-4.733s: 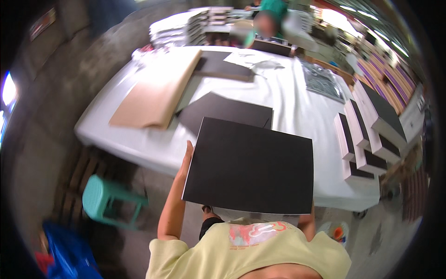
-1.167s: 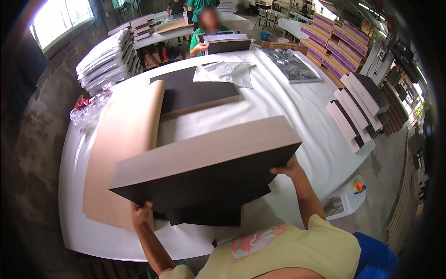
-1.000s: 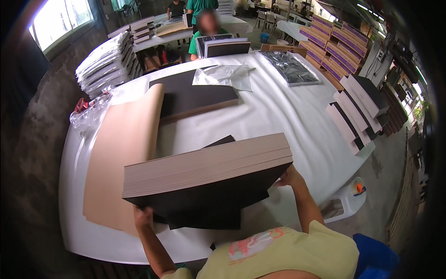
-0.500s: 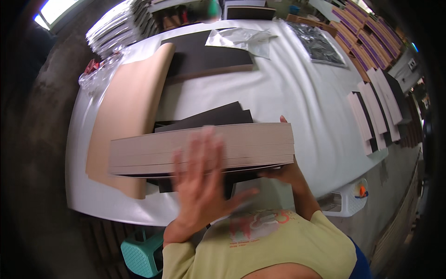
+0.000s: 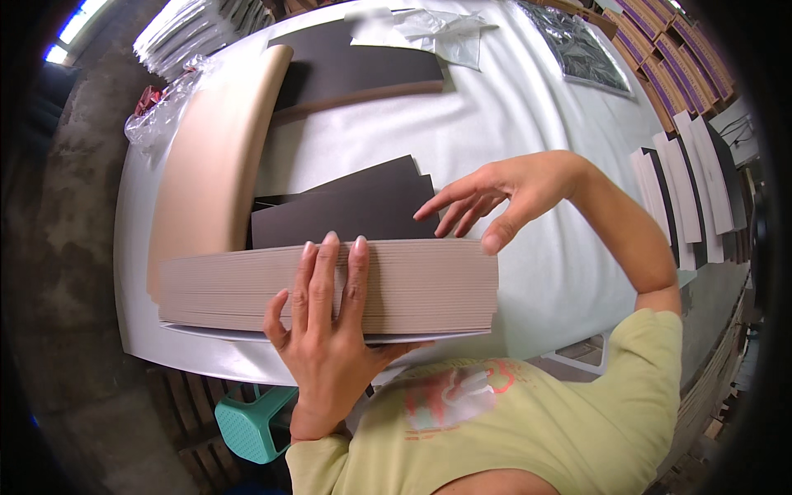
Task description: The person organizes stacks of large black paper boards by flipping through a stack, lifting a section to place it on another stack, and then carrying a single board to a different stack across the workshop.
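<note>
Grey card stack (image 5: 330, 285) (ribbed edge) | left hand (image 5: 326, 330) pressed flat | right hand (image 5: 495, 198) grip open, empty

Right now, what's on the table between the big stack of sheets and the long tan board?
In the head view, dark sheets lie fanned between the thick stack and the tan board, on the white table.

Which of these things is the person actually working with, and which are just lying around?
In hand:
thick stack of sheets, left hand flat against its edge
right hand above the stack's top edge
loose dark sheets behind

Lying about:
tan board pile
crumpled plastic wrap
teal stool
</note>
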`<state>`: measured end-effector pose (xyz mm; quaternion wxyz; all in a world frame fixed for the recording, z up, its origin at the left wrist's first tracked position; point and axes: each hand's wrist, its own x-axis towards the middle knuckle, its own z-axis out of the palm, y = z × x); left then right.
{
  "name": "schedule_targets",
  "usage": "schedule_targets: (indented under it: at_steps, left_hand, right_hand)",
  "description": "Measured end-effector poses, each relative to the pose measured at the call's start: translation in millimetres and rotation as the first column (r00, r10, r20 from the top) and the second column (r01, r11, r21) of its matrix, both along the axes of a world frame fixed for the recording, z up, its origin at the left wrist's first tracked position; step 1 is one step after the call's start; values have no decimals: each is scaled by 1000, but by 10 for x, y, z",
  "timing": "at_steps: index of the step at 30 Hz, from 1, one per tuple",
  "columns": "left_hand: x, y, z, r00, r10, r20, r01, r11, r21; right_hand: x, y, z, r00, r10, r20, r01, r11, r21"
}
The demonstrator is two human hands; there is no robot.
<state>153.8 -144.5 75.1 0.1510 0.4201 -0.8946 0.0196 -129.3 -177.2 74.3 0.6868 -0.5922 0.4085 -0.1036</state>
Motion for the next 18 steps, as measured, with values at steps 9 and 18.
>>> schedule_targets:
  at_steps: [9, 18]
  left_hand:
    - [29, -27, 66, 996, 4, 85, -9, 998, 60]
    - [100, -47, -8, 991, -57, 124, 51, 997, 50]
  right_hand:
    - [-9, -268, 88, 970, 117, -211, -111, 993, 40]
    - [-88, -267, 148, 986, -162, 47, 168, 969, -181]
